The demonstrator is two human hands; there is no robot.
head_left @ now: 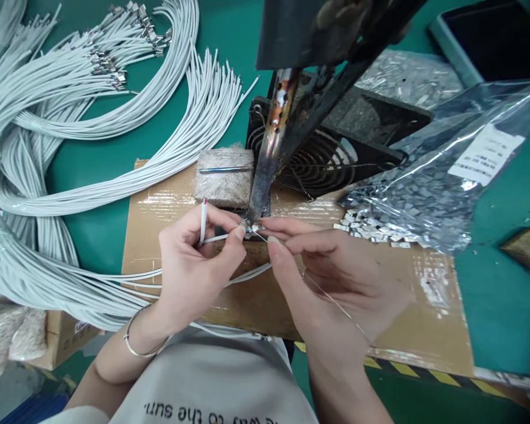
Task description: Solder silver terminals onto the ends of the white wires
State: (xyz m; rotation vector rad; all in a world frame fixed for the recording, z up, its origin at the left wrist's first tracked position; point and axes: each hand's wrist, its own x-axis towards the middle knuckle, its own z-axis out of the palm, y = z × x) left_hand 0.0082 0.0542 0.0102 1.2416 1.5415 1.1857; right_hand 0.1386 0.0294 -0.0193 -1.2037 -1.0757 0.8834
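My left hand is closed in a pinch on a white cable, whose free end stands up between the fingers with coloured wire ends showing. At its fingertips is a small metal connector piece, right below the tip of a mounted soldering iron. My right hand pinches a thin solder wire, which runs from the connector area back across the palm. The exact contact at the iron tip is partly hidden by fingers. A pad wrapped in fibrous material lies just behind my left hand.
Bundles of white cables fill the left side. A black fan stands behind the iron. On the right are a plastic bag of metal parts and loose connectors. Cardboard covers the green table.
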